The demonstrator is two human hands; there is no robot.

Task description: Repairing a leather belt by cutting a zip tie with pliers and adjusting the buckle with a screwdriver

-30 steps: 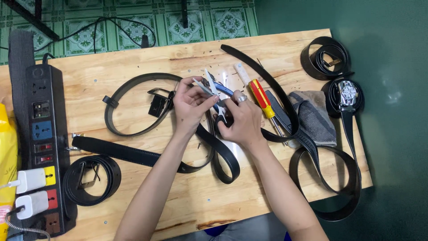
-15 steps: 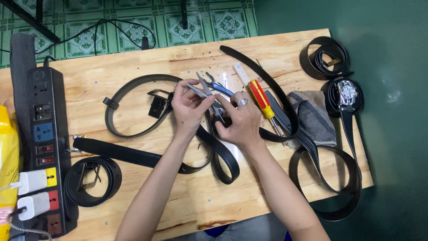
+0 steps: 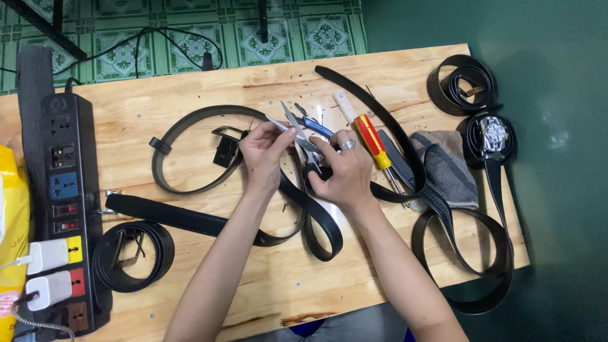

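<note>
Head cam, centre of frame: left hand (image 3: 263, 158) pinches a thin metal tool (image 3: 288, 130) w/ thumb + fingers closed on it; right hand (image 3: 345, 168) is curled tight round a black belt (image 3: 320, 215) whose loop hangs toward lower centre, ring on one finger. Blue-handled pliers (image 3: 310, 126) lie just above the hands, red/yellow screwdriver (image 3: 373, 142) just right of them. Grey cloth (image 3: 446, 164) further right. Coiled belt (image 3: 133, 253) lower left, power strip (image 3: 63, 202) at left edge. Wooden table (image 3: 190, 304) under all; 2 more coiled belts upper right.
</note>
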